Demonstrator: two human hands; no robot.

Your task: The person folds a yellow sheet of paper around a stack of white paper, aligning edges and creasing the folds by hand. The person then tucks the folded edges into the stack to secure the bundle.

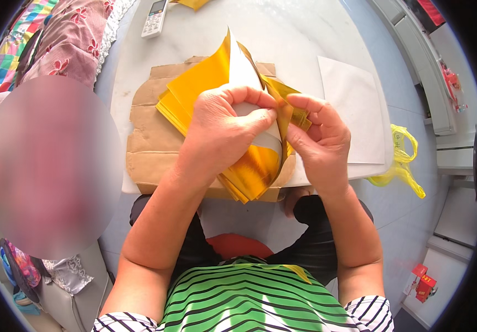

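A stack of gold foil paper sheets (205, 74) lies turned at an angle on a flattened brown cardboard piece (155, 141). My left hand (230, 120) pinches the edge of a lifted sheet between thumb and index finger, and the sheet's white underside (242, 66) shows as it curls. On the right, my right hand (319, 133) has its thumb and fingers on the folded gold edge of the paper, close to the left fingertips. The fingers and curled paper hide part of the fold.
The white marbled table (288, 29) bears a white remote control (154, 18) at the back left and white paper (354, 112) on the right. Another gold piece (193, 3) lies at the far edge. A yellow plastic bag (402, 162) is beside the table's right edge.
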